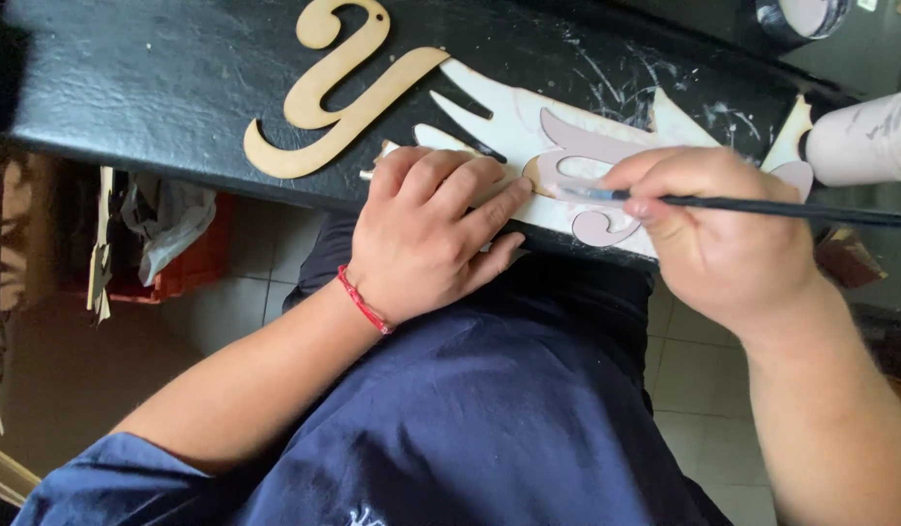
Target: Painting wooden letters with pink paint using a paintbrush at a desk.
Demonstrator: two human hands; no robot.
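My left hand (426, 229), with a red cord on its wrist, presses flat on the near end of a wooden cut-out shape (577, 146) at the table's front edge. Much of that shape is coated in pale mauve paint. My right hand (718, 229) grips a thin black paintbrush (762, 206) whose bristle tip touches the painted part of the shape. The shape rests on a larger pale wooden cut-out (489, 97) with pointed prongs.
A bare wooden curly letter (338, 93) lies on the black table (158, 78) to the left. A pale paint-smeared cylinder (864, 136) sits at the right edge, a round jar (801, 15) behind it. Tiled floor and cluttered shelves lie below.
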